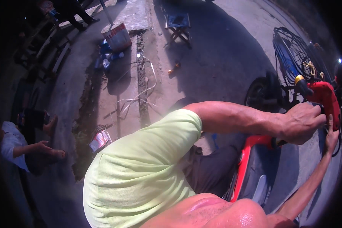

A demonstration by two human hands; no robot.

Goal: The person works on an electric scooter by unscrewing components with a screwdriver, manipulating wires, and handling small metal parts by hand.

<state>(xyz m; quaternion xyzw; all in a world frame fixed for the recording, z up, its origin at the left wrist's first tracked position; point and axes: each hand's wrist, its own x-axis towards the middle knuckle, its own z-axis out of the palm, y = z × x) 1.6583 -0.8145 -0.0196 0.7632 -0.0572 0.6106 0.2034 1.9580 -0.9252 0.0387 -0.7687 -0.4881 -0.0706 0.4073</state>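
At the right, a red plastic panel [326,98] sits at the front of a red and black scooter [244,167]. My left hand [303,122] is closed in a fist against the panel's near side; what its fingers wrap round is mostly hidden, with only a dark bit showing. Coming up from the lower right, my right hand [332,139] grips the panel's lower edge, one finger lying along the red surface. Just beyond the left hand, a black handlebar grip with a yellow end [301,84] sticks out.
Beyond the panel is a black wire basket [288,53]. A folding stool [178,26] stands far off, with a white bucket [118,37] holding a pole left of it. White strapping [150,85] lies on the ground. Another person's hand [45,147] shows at the left.
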